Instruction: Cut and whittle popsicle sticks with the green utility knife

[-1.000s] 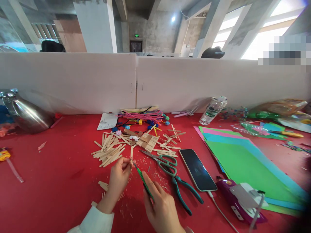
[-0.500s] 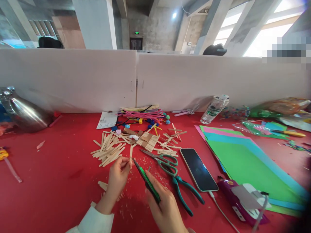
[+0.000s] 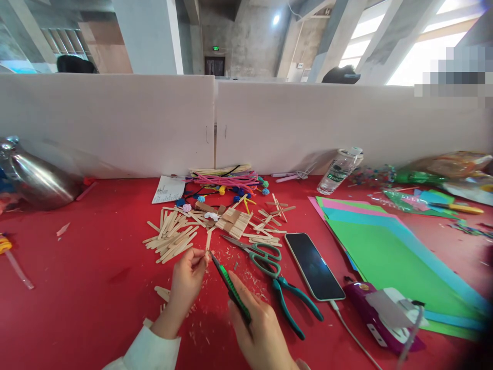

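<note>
Between the thumb and fingers of my left hand (image 3: 188, 277) is a wooden craft stick (image 3: 208, 240), pointing away from me. My right hand (image 3: 260, 324) is wrapped round a green and black utility knife (image 3: 233, 288). Its blade tip meets the stick close to my left fingertips. Pale wood shavings (image 3: 206, 308) are scattered on the red table below both hands. Beyond my left hand lies a loose pile of craft sticks (image 3: 173, 239), and right of it a flat panel of joined sticks (image 3: 234, 222).
Scissors (image 3: 265, 259), teal-handled pliers (image 3: 295, 303) and a phone (image 3: 315, 267) on a cable lie right of my hands. Further right are coloured paper sheets (image 3: 385, 246) and a purple power strip (image 3: 372, 313). Pipe cleaners (image 3: 227, 181) lie against the white partition (image 3: 154, 123). A metal jug (image 3: 42, 174) stands left.
The knife and my right hand have shifted very slightly left. My left hand keeps its pinch on the stick. The whole view has tilted a little.
</note>
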`<state>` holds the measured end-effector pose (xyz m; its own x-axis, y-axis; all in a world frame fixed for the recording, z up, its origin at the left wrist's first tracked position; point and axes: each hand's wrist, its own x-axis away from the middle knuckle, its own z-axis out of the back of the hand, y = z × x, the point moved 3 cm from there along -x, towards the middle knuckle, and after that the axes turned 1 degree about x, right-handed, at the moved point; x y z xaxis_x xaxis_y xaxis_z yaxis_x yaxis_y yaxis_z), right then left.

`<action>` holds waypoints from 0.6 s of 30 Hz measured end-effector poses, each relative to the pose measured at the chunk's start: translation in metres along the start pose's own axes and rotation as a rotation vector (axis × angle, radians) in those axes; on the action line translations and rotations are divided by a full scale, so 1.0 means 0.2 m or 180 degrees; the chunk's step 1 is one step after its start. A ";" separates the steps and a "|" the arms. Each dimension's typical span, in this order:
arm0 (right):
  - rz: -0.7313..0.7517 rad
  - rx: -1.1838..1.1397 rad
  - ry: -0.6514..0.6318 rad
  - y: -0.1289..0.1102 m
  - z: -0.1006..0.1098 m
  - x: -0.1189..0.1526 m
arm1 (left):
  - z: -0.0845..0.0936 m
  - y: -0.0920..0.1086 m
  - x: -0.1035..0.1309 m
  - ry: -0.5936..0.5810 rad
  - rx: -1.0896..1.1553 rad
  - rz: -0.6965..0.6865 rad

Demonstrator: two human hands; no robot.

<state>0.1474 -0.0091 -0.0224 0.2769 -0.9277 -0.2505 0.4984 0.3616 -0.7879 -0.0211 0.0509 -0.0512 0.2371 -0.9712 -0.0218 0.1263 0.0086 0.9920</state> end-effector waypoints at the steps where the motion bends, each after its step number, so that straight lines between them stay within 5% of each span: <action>1: -0.0055 -0.0021 -0.0035 0.00 0.00 0.00 | 0.00 0.00 0.00 0.0008 -0.0019 0.0000; 9: -0.0173 -0.0602 0.0083 0.01 0.02 -0.02 | 0.00 0.00 0.00 0.0085 0.0023 0.0028; 18: 0.0018 -0.0351 0.0209 0.01 0.02 -0.02 | -0.01 0.01 0.00 0.0027 0.0089 0.0024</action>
<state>0.1513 -0.0045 -0.0217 0.2234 -0.9310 -0.2886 0.4027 0.3578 -0.8425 -0.0182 0.0519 -0.0503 0.2462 -0.9691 -0.0154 0.0974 0.0090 0.9952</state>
